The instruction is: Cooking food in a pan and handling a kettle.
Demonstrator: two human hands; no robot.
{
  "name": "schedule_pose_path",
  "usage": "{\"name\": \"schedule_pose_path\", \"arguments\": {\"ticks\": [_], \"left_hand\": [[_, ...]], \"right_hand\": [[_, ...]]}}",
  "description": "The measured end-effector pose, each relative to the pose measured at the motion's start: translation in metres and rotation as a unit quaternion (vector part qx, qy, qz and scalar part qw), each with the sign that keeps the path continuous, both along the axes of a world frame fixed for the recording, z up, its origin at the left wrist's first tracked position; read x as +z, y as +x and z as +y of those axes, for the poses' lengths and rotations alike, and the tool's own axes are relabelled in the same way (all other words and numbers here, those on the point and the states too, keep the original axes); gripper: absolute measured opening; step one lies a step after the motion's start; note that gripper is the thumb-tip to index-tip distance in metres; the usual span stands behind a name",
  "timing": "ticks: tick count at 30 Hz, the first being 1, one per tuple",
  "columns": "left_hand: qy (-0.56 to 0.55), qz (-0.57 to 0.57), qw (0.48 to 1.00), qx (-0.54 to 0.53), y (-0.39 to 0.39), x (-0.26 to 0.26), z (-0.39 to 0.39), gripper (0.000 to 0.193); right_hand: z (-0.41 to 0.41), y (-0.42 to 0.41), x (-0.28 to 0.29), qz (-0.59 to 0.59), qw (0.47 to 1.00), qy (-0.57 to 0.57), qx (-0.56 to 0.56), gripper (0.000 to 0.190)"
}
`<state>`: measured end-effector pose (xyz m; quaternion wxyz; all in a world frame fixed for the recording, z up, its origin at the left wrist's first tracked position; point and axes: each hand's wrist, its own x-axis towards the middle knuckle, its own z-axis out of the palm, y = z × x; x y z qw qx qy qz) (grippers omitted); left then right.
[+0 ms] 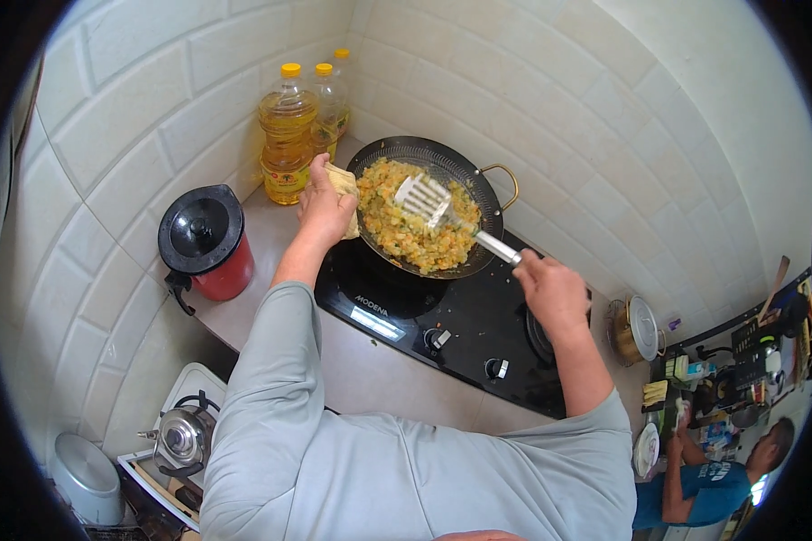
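A black wok [396, 143] with a brass-coloured loop handle [509, 186] sits on the far left burner of a black MODENA gas hob [460, 324]. Chopped orange, yellow and green food [392, 223] fills much of it. With a folded yellow cloth [342, 182] in its grip, my left hand [327, 206] holds the wok's left side; the handle there is hidden. My right hand [553, 289] grips the metal handle of a slotted spatula [427, 200]. The spatula's blade is over the food, slightly blurred.
Several cooking-oil bottles [288, 135] stand in the corner behind my left hand. A red jug with a black lid [206, 243] is at left. Below it stands a steel kettle [183, 433]. A lidded pot [639, 329] stands right of the hob. Another person [707, 483] works at far right.
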<state>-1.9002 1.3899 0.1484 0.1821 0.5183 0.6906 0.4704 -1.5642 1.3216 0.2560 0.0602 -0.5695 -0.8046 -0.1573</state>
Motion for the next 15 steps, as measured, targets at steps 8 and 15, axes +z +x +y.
{"name": "schedule_pose_path", "arguments": {"ticks": [8, 15], "left_hand": [[-0.042, 0.004, 0.999, 0.0, 0.004, 0.008, -0.004, 0.081], [-0.063, -0.016, 0.998, -0.002, 0.006, 0.015, -0.008, 0.081]], "right_hand": [[0.01, 0.012, 0.041, 0.006, 0.997, -0.069, -0.039, 0.018], [0.033, -0.009, 0.084, -0.151, 0.981, 0.075, -0.1, 0.013]]}}
